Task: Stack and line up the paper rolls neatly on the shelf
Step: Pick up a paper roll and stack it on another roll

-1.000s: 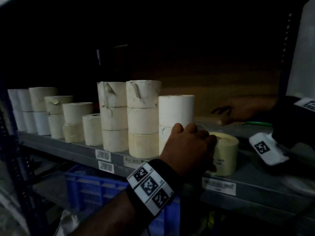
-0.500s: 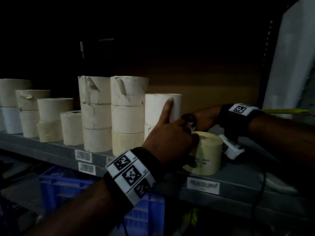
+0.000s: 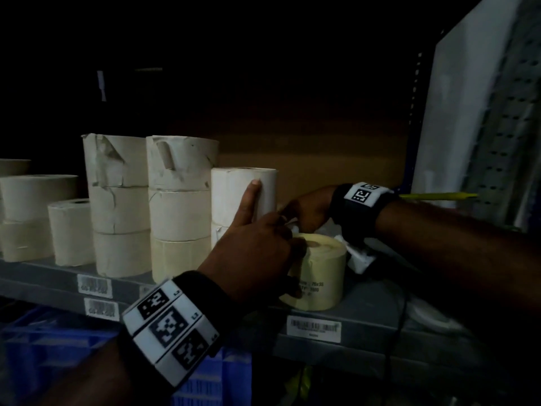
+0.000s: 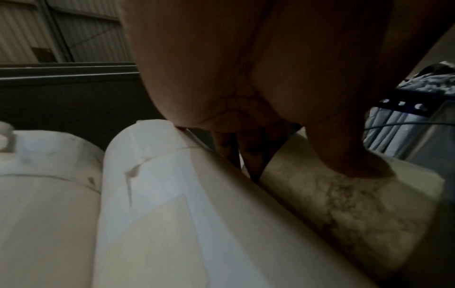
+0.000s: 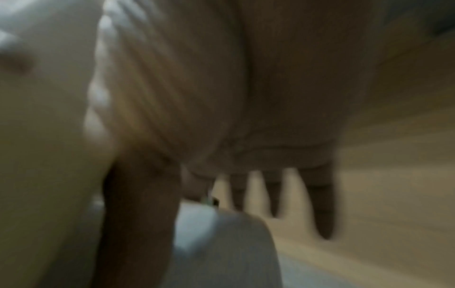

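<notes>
Yellow roll (image 3: 317, 273) upright on the shelf (image 3: 377, 315), just right of the white stack (image 3: 244, 197). Left hand (image 3: 254, 253) grips it, index straight against the stack. Right hand (image 3: 310, 210) behind it, fingers spread, apparently holding nothing; wrist view blurred.

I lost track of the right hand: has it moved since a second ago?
Yes. The right hand came in from the right, toward the white two-roll stack, and now sits just behind the yellow roll.
</notes>
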### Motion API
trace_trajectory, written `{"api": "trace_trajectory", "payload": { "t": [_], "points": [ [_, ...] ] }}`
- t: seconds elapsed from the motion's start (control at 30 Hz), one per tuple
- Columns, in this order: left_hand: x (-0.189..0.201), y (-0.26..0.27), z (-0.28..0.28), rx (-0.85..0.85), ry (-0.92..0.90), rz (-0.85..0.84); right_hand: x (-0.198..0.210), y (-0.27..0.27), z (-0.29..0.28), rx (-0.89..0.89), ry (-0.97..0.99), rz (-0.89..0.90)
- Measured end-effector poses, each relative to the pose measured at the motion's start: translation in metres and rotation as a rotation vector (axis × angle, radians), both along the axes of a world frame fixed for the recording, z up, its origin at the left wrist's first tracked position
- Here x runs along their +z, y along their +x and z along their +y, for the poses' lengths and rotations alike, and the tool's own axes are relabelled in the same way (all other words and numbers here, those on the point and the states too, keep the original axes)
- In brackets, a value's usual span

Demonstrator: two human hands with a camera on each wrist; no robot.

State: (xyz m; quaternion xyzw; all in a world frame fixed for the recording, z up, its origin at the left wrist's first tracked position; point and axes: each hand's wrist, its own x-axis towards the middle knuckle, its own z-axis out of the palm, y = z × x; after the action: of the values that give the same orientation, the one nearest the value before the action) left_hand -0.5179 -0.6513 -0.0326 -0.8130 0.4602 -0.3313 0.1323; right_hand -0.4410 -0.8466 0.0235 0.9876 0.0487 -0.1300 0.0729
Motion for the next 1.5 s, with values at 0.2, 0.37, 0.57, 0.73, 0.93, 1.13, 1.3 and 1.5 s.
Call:
{"api": "trace_trajectory", "payload": {
  "t": [0.2,0.37,0.57,0.73,0.93,1.13,1.3,1.5],
  "points": [
    [-0.001,0.001,0.000,0.018,0.022,0.022,-0.011,0.008,-0.017,-0.003,0.119,-0.004],
    [0.003,-0.006,0.000,0.059,0.042,0.003,-0.005,-0.013,-0.024,-0.143,0.064,0.014],
    [0.003,-0.014,-0.004,0.074,0.042,0.024,-0.018,-0.034,-0.053,-0.314,0.164,0.046],
    [0.006,-0.026,-0.012,0.110,0.014,0.075,-0.016,-0.068,-0.060,-0.360,0.074,-0.092],
    [0.008,-0.031,-0.017,0.129,-0.004,0.109,0.001,-0.129,-0.071,-0.457,0.293,-0.303],
    [0.006,-0.035,-0.023,0.173,-0.019,0.139,-0.013,-0.188,-0.054,-0.395,0.976,-0.591],
    [0.001,-0.034,-0.024,0.121,-0.056,0.183,-0.060,-0.196,-0.038,-0.303,1.151,-0.756],
    [-0.007,-0.029,-0.028,-0.022,-0.037,0.253,-0.100,-0.186,-0.038,-0.395,1.227,-0.853]
  ]
}}
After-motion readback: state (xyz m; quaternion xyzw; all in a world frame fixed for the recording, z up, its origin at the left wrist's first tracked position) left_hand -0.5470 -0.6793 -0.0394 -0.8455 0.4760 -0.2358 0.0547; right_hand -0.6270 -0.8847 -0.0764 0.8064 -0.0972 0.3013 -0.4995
